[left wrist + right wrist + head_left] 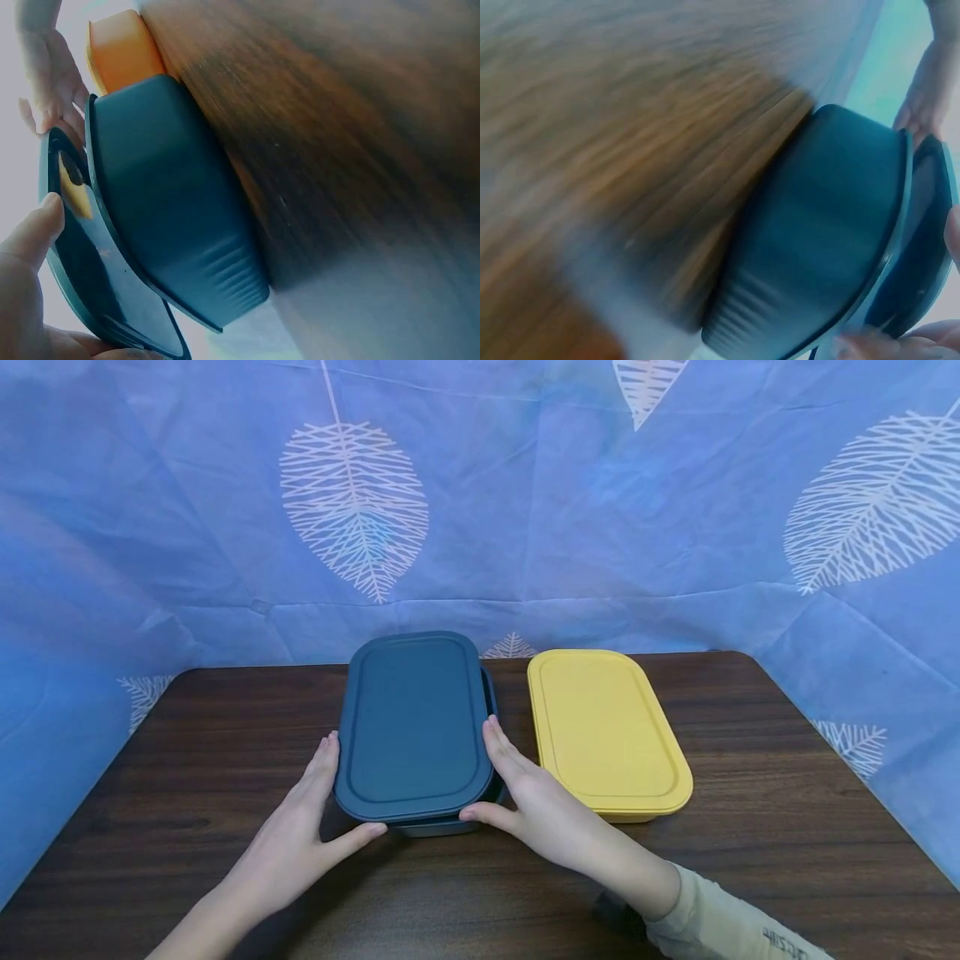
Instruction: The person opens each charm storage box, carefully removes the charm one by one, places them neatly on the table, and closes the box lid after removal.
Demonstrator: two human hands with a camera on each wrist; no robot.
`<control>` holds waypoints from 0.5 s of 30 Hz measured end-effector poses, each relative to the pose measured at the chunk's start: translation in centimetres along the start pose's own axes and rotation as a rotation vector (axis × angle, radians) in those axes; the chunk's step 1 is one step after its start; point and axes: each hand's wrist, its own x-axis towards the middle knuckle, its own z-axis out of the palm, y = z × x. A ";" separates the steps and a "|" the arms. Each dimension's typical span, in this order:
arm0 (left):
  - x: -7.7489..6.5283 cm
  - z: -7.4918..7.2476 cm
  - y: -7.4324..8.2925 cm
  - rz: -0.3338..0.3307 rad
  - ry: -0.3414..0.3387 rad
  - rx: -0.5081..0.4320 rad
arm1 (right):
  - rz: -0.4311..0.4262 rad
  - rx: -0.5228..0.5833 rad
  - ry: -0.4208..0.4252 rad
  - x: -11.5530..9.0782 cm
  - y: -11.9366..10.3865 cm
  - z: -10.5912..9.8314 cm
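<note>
A dark blue rectangular lid (416,718) sits askew over a matching food container (165,180), shifted left so the container's right rim shows. Both wrist views reveal a gap between the lid and the container's rim. My left hand (288,839) holds the lid by its left side, thumb at the front left corner. On the opposite side, my right hand (551,814) grips the lid's right edge, with the thumb at the front right corner. The container's inside is hidden in the head view.
To the right stands a yellow lidded container (607,727), close to my right forearm. Both containers rest on a dark wooden table (165,810). Behind the table hangs a blue cloth (600,527) with white leaf prints.
</note>
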 end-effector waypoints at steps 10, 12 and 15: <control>-0.9 -0.9 -1.2 -0.015 0.020 -0.024 | -0.007 0.436 0.093 1.2 -1.2 0.5; -1.1 -1.1 -1.5 -0.028 0.022 -0.025 | 0.031 0.534 0.112 1.6 -1.5 0.6; -1.5 -1.4 -1.9 -0.042 0.029 -0.030 | 0.084 0.631 0.132 2.2 -1.9 0.9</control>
